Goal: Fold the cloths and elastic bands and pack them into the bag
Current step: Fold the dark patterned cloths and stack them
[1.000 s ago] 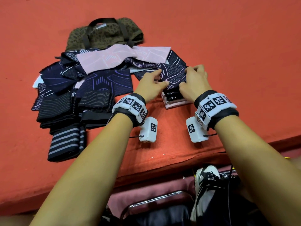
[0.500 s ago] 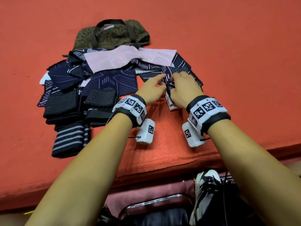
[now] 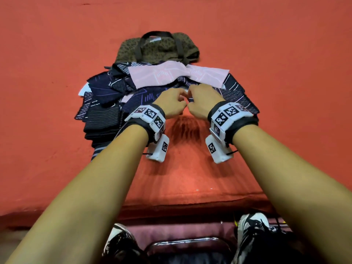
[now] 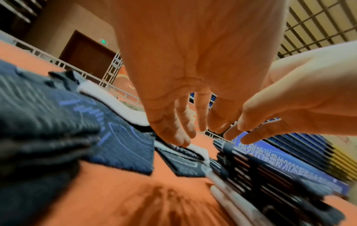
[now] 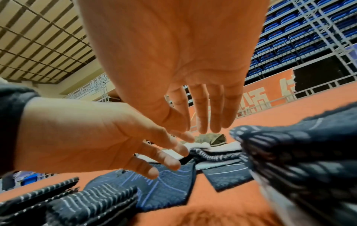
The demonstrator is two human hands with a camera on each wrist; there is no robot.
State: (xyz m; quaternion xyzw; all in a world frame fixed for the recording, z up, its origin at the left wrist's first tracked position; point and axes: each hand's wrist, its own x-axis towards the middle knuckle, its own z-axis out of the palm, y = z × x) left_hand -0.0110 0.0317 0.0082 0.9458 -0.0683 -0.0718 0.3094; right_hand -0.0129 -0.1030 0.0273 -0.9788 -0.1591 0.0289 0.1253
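Note:
My left hand [image 3: 180, 101] and right hand [image 3: 193, 94] hover side by side over the loose cloths, fingers relaxed and holding nothing. In the wrist views the left hand [image 4: 193, 130] and right hand [image 5: 203, 123] both point down at the pile. Below them lies a navy cloth with purple lines [image 3: 144, 96] [image 4: 119, 137] [image 5: 164, 188]. A pink cloth [image 3: 171, 75] crosses the back of the pile. Beyond it sits the olive bag [image 3: 156, 48] [image 5: 210, 137] with dark handles. A folded stack [image 3: 240, 96] [image 4: 270, 183] [image 5: 299, 152] lies under my right wrist.
Folded dark striped elastic bands [image 3: 102, 119] [image 5: 86, 203] are stacked left of my left wrist. Everything rests on the orange-covered table [image 3: 285, 54], whose front edge runs close to me. Below it are a chair frame [image 3: 182, 242] and my shoes [image 3: 253, 223].
Both hands have let go of the folded stack and moved away and left, coming together over the loose cloths. The stack stays in place under the right wrist.

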